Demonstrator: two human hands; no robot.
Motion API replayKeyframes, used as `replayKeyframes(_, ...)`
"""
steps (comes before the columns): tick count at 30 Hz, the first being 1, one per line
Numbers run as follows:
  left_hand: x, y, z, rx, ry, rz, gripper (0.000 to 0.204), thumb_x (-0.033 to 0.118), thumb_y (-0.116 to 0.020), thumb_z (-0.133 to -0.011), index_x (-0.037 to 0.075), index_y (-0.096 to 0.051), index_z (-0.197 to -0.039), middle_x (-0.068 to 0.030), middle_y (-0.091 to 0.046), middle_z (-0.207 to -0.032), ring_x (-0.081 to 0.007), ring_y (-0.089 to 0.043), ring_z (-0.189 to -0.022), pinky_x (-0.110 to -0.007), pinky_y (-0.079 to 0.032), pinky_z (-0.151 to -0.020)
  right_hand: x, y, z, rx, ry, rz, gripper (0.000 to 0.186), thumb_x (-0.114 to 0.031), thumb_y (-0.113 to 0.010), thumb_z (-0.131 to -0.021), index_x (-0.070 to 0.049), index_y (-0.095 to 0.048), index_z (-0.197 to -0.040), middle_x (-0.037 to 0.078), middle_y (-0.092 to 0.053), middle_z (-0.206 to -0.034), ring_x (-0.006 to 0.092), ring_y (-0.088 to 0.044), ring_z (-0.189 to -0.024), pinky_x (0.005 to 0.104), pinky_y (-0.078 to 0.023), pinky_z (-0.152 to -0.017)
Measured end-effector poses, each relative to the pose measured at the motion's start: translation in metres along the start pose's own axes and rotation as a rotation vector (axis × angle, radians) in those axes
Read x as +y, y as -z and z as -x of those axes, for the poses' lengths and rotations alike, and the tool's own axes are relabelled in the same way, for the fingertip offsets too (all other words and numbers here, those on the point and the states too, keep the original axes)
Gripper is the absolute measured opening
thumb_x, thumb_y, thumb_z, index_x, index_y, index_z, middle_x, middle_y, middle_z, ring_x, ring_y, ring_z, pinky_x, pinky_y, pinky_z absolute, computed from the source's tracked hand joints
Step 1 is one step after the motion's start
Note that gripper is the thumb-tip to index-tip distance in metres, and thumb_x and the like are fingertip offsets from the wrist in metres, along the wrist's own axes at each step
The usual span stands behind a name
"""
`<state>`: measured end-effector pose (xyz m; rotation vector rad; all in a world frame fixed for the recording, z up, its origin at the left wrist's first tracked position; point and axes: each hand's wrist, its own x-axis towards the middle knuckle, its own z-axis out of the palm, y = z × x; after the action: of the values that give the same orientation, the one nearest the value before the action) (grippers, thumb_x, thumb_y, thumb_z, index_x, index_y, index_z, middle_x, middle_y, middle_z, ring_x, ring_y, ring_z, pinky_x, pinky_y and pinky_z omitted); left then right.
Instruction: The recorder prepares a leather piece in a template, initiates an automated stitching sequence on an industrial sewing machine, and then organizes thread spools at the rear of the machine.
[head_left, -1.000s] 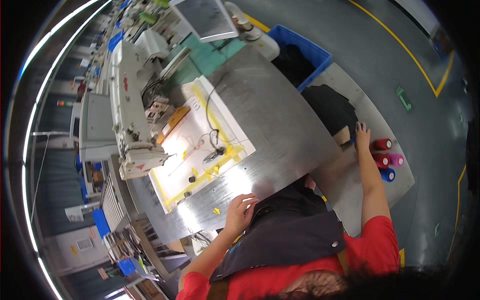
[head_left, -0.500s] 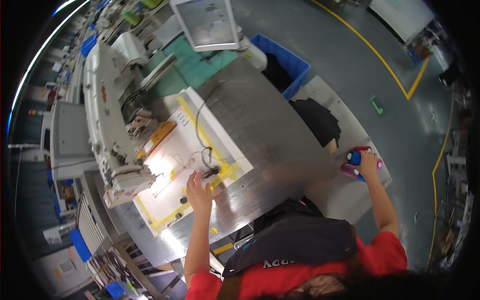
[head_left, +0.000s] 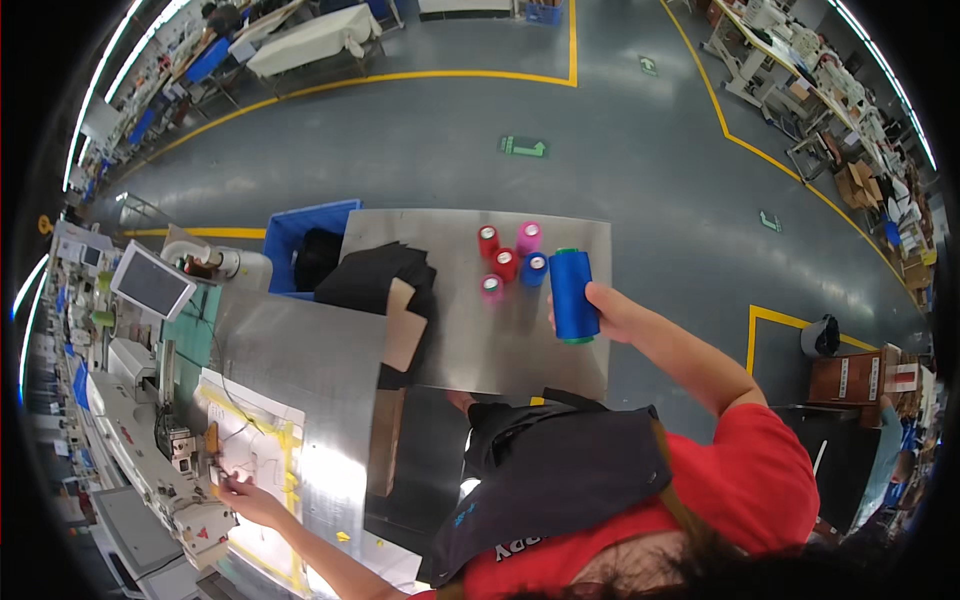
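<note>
My right hand point(head_left: 612, 312) grips a large blue thread spool point(head_left: 573, 296) with green ends, raised above the right edge of the metal side table point(head_left: 470, 355). Just left of it, several smaller spools stand on that table: two red, two pink and a blue one point(head_left: 534, 268). My left hand point(head_left: 252, 502) is at the sewing machine point(head_left: 140, 450), beside its needle area, with its fingers drawn together. Whatever is in those fingers is too small to make out. A white template board point(head_left: 292, 540) with yellow tape lies beneath that hand.
A stack of black fabric pieces point(head_left: 365, 280) and a tan cardboard piece point(head_left: 403, 340) sit on the side table's left. Behind them stands a blue bin point(head_left: 300, 225). A tablet screen point(head_left: 155, 280) rises by the machine. Another person's sleeve point(head_left: 880, 465) shows far right.
The view has turned to the right. My right hand has lifted the large blue spool away from the group. My left hand has moved from the board's near edge toward the machine's needle area.
</note>
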<state>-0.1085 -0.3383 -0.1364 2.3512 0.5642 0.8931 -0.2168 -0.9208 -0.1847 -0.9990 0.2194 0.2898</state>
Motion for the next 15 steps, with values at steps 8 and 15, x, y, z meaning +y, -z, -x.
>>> replayKeyframes(8, 0.154, 0.032, -0.005, 0.104, -0.048, 0.396, 0.036, 0.022, -0.048, -0.089, 0.000, -0.045, -0.118, -0.0118, -0.058, -0.099, -0.0184, -0.057, -0.082, -0.030, -0.049, -0.062, 0.014, 0.149, 0.192, 0.355, 0.219, -0.253, 0.058, -0.049, -0.044, -0.089, -0.004, -0.038, -0.125, 0.010, -0.054, -0.112, 0.0216, -0.056, -0.097, 0.0385, -0.045, -0.086)
replayKeyframes(15, 0.311, 0.007, 0.027, 0.005, 0.038, 1.058, 0.015, 0.013, -0.047, -0.090, 0.004, -0.050, -0.101, -0.0036, -0.059, -0.087, -0.0099, -0.051, -0.061, -0.023, -0.045, -0.055, 0.045, 0.216, 0.313, 0.643, 0.212, -0.395, 0.055, -0.059, -0.042, -0.085, -0.008, -0.051, -0.103, 0.003, -0.055, -0.086, 0.0153, -0.055, -0.078, 0.0306, -0.044, -0.071)
